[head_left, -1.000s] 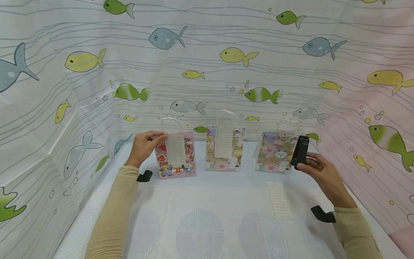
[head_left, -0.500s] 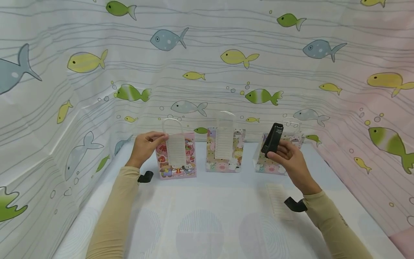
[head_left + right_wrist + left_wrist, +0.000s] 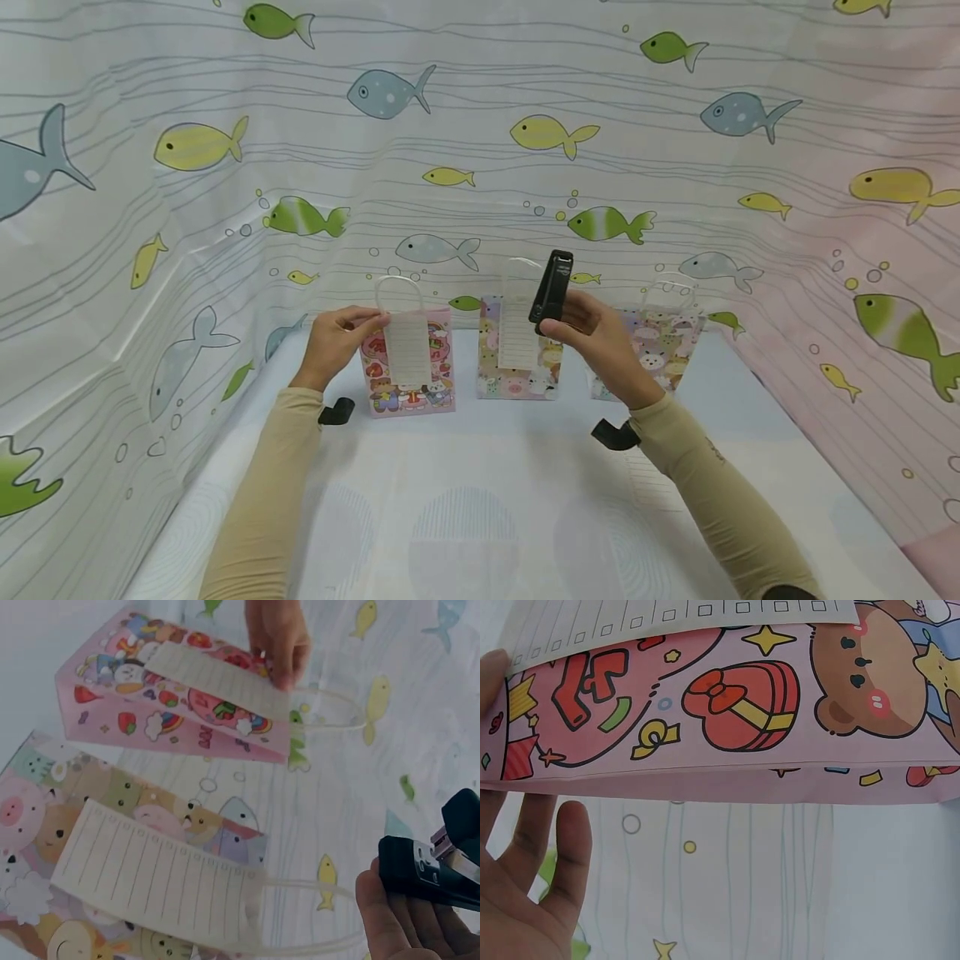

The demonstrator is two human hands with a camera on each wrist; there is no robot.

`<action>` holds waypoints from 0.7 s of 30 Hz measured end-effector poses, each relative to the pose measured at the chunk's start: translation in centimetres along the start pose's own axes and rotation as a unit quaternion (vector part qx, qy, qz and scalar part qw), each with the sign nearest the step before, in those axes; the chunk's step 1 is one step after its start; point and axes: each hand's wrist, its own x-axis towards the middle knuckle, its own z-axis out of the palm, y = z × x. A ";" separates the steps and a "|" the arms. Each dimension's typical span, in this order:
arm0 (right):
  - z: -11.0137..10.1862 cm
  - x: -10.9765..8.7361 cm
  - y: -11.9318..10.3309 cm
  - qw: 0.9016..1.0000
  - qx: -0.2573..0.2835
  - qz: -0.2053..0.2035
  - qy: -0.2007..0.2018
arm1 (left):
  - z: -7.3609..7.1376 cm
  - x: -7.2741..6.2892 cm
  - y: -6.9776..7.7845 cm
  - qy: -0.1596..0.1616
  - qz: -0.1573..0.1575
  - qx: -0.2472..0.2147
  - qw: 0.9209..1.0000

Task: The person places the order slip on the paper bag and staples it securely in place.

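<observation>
My left hand (image 3: 333, 346) pinches the top left corner of a pink gift bag (image 3: 412, 402) together with a ruled checklist paper (image 3: 407, 350) lying on its front. In the left wrist view, the thumb sits on the paper's corner and the other fingers are behind the bag. My right hand (image 3: 603, 342) holds a black stapler (image 3: 553, 287), raised in front of the middle animal-print bag's (image 3: 491, 379) upper right corner. The right wrist view shows the stapler's (image 3: 420, 871) jaws spread apart. A similar checklist (image 3: 516, 337) lies against the middle bag's front.
A third animal-print bag (image 3: 667, 342) stands at the right, partly hidden by my right hand. On the table (image 3: 480, 458), another checklist (image 3: 652, 483) lies partly under my right forearm. A fish-print sheet (image 3: 465, 83) rises behind the bags. Clear loop handles stick up from the bags.
My right hand has carried the stapler leftward and slightly up, from the right bag across to the middle bag. My left hand keeps its pinch on the pink bag and paper.
</observation>
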 end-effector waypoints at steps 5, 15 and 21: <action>2.0 2.3 -0.8 0.999 0.023 -0.025 -0.013 | 0.2 -0.1 -0.1 0.015 0.022 0.008 1.000; 4.7 6.0 -1.2 0.998 0.036 -0.055 0.000 | 0.6 -0.2 -0.5 0.044 0.056 0.009 0.997; 6.4 7.7 -0.8 0.998 0.039 -0.053 -0.019 | 0.7 -0.3 -0.6 0.046 0.056 -0.006 0.997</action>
